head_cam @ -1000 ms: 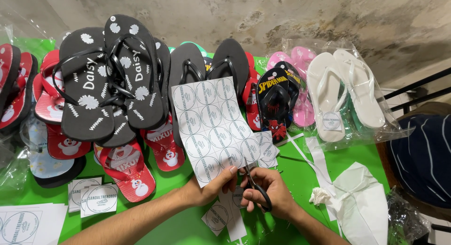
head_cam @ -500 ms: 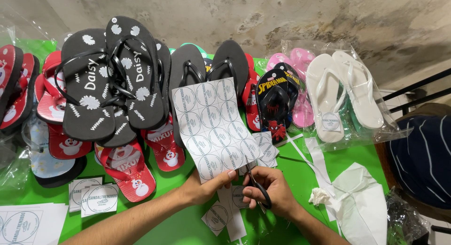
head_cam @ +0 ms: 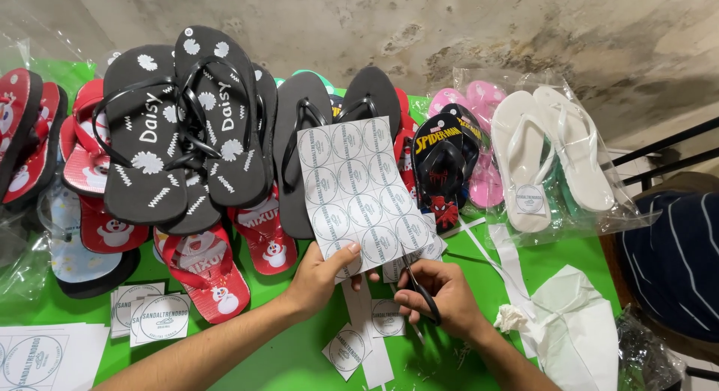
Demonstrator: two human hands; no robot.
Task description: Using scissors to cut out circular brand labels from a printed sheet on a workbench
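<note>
White paper sheet printed w/ rows of round grey label marks (head_cam: pixel 359 189) is thin, matte, slightly curled, standing tilted up from the table. Left hand (head_cam: pixel 318 275) pinches its lower edge at abt 6 o'clock of the sheet, thumb on the front, fingers closed behind it. Right hand (head_cam: pixel 442 297) sits just to the 3 o'clock side of the left, fingers thru the black handles of small steel-bladed scissors (head_cam: pixel 416 282); hand is closed firm on the handles, blades point up toward 12 and bite into the sheet's bottom right corner. How far the blades gape – can't tell.

Cut square paper labels (head_cam: pixel 352 346) lie flat at 6 o'clock under the hands, plus thin white offcut strips (head_cam: pixel 502 249) at 3 o'clock. Small stack of cut labels (head_cam: pixel 153 316) at 9 o'clock, near a bigger printed sheet in the bottom left corner.

Surface: bright green smooth table cover (head_cam: pixel 292 361), dotted w/ tiny paper scraps. Behind the sheet, at 12 o'clock, rubber flip-flops overlap in a row: black pair w/ white flower print (head_cam: pixel 180 129), red ones w/ snowmen (head_cam: pixel 202 267), plain black pair, a black-and-red cartoon pair, pink, and white pair in clear crinkly plastic bag (head_cam: pixel 550 155). Crumpled white plastic bag (head_cam: pixel 573 327) at 4 o'clock. Back wall (head_cam: pixel 449 31) is rough, stained grey concrete.
</note>
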